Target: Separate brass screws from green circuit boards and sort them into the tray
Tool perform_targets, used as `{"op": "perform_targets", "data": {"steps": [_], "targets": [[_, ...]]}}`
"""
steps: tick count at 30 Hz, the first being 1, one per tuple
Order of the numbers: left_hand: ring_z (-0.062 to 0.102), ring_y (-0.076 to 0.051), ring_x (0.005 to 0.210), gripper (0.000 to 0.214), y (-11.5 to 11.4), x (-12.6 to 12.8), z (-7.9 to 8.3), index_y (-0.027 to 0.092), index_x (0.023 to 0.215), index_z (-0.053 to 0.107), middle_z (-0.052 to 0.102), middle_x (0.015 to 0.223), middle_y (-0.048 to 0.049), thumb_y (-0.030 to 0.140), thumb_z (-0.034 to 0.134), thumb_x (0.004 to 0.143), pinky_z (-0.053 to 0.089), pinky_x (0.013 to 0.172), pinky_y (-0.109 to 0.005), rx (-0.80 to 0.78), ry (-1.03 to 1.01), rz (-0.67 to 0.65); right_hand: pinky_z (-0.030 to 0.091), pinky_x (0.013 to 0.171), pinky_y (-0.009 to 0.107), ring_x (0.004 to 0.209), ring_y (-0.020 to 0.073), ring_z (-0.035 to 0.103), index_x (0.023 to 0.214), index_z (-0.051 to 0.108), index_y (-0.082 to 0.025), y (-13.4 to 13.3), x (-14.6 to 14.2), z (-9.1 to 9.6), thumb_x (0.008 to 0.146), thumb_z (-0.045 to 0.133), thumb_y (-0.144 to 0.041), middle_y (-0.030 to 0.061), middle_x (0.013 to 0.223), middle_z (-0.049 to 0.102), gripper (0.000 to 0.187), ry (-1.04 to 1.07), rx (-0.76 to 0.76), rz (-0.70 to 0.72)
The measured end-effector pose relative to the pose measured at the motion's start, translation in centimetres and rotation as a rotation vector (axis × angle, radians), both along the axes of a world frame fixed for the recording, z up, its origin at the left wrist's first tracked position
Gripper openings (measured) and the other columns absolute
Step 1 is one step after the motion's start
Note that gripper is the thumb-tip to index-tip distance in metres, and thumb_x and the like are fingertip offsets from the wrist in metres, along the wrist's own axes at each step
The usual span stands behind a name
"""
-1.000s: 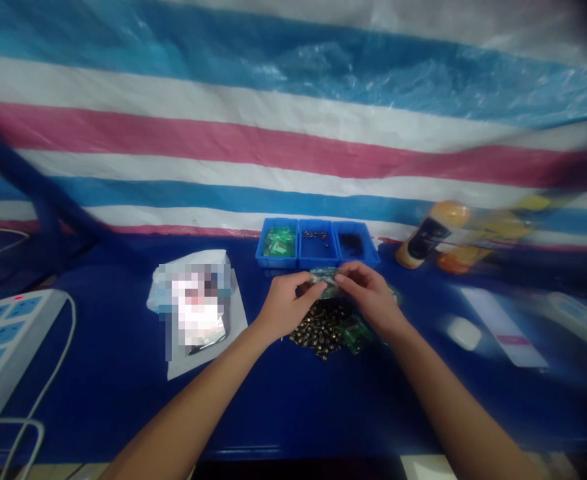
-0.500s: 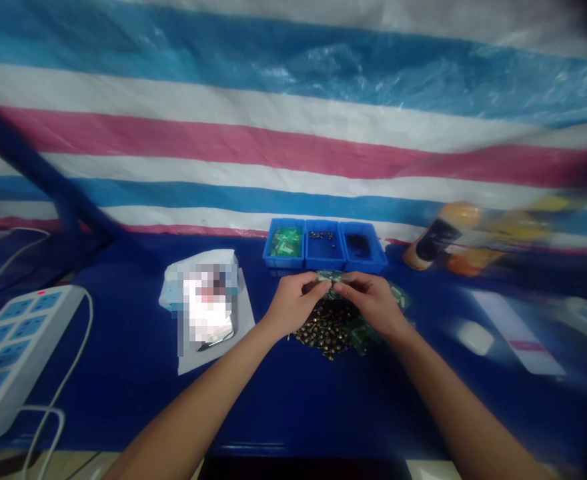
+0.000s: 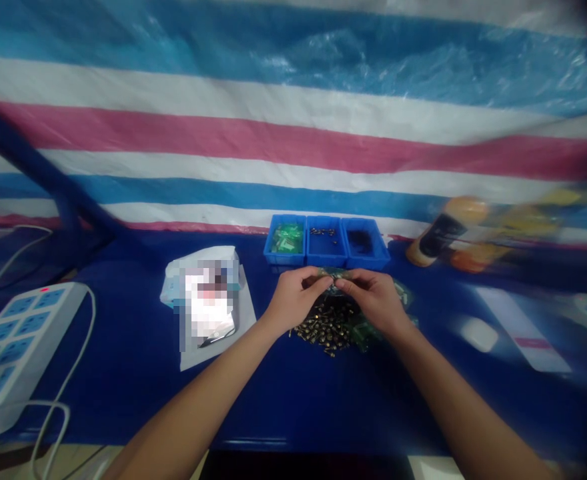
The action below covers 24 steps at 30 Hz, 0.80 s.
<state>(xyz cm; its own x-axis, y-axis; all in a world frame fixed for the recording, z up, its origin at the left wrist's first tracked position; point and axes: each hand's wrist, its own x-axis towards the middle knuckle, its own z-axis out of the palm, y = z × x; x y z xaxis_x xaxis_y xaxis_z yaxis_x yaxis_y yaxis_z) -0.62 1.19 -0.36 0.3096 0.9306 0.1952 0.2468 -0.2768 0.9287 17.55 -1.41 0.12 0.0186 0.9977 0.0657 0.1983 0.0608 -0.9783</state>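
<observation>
My left hand (image 3: 296, 293) and my right hand (image 3: 376, 297) meet over the middle of the table. Between them they pinch a small greenish clear plastic bag (image 3: 332, 273), thumbs almost touching at its near side. Fingers hide most of the bag, and what it contains is unclear. Just below lies a heap of small brass-coloured metal parts (image 3: 326, 328). Several greenish plastic bags (image 3: 366, 333) lie beside the heap, partly under my right hand and wrist.
Behind my hands stand three blue bins: one with green packets (image 3: 287, 238), one with a few metal parts (image 3: 323, 232), one with dark pieces (image 3: 361, 241). A power strip (image 3: 21, 347) is left, papers (image 3: 247, 300) nearer, bottles (image 3: 436, 237) and a white case (image 3: 478, 335) right.
The whole view has shifted slightly. Both hands keep their pinch on the plastic bag, with only a slight change in finger position.
</observation>
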Motion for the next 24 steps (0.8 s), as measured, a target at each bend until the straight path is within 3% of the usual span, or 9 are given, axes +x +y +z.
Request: {"op": "perform_targets", "data": {"steps": [4,9,12,15,18,21,24], "targets": [[0.056,-0.014,0.062,0.025,0.0,0.0,0.0,0.018,0.082,0.071,0.064,0.068,-0.0006,0.040,0.063,0.087,0.042,0.057,-0.026,-0.030,-0.024,0.018,0.050,0.072,0.033,0.077,0.0208,0.065,0.086,0.076,-0.019,-0.1,-0.1,0.0,0.075,0.075,-0.048,0.0050,0.085,0.074,0.031,0.008,-0.008,-0.010],[0.058,-0.015,0.056,0.026,0.5,-0.4,-0.3,0.019,0.095,0.073,0.064,0.063,0.0003,0.042,0.064,0.086,0.046,0.055,-0.027,-0.070,-0.046,0.100,0.051,0.083,0.035,0.093,0.0221,0.067,0.119,0.067,-0.022,0.6,1.9,0.4,0.078,0.073,-0.048,0.0065,0.107,0.073,0.048,-0.024,-0.007,0.013],[0.059,-0.015,0.059,0.029,1.4,-1.1,0.1,0.020,0.097,0.073,0.065,0.065,0.0002,0.045,0.064,0.086,0.047,0.059,-0.028,0.051,0.040,0.209,0.051,0.077,0.033,0.087,0.0210,0.067,0.114,0.068,-0.019,1.0,4.2,0.9,0.084,0.064,-0.052,0.0072,0.098,0.074,0.045,-0.171,0.024,-0.044],[0.060,-0.015,0.062,0.032,2.9,-2.0,0.8,0.019,0.097,0.073,0.068,0.070,-0.0010,0.047,0.064,0.086,0.048,0.063,-0.028,0.158,0.139,0.310,0.048,0.064,0.030,0.076,0.0205,0.067,0.113,0.068,-0.019,1.1,6.5,1.4,0.088,0.058,-0.052,0.0064,0.084,0.074,0.043,-0.374,-0.032,0.013],[0.064,-0.018,0.068,0.037,4.5,-3.0,1.5,0.019,0.109,0.070,0.073,0.081,-0.0041,0.046,0.063,0.087,0.050,0.068,-0.031,0.207,0.200,0.416,0.047,0.064,0.031,0.070,0.0213,0.067,0.098,0.072,-0.021,1.1,8.2,1.4,0.088,0.056,-0.049,0.0061,0.079,0.074,0.034,-0.630,-0.068,-0.005],[0.067,-0.026,0.085,0.044,5.2,-3.7,2.3,0.019,0.124,0.064,0.074,0.094,-0.0087,0.045,0.059,0.090,0.050,0.078,-0.038,0.311,0.434,0.536,0.048,0.070,0.033,0.074,0.0236,0.068,0.090,0.073,-0.022,1.2,9.4,1.1,0.087,0.055,-0.047,0.0065,0.080,0.074,0.031,-0.816,-0.071,-0.063],[0.058,-0.038,0.109,0.054,4.5,-3.8,2.8,0.016,0.134,0.056,0.068,0.117,-0.0162,0.048,0.055,0.091,0.045,0.088,-0.049,0.473,0.751,0.655,0.048,0.071,0.033,0.074,0.0232,0.068,0.093,0.073,-0.023,1.3,10.4,0.6,0.087,0.054,-0.046,0.0060,0.082,0.075,0.030,-0.858,-0.089,-0.047]]}}
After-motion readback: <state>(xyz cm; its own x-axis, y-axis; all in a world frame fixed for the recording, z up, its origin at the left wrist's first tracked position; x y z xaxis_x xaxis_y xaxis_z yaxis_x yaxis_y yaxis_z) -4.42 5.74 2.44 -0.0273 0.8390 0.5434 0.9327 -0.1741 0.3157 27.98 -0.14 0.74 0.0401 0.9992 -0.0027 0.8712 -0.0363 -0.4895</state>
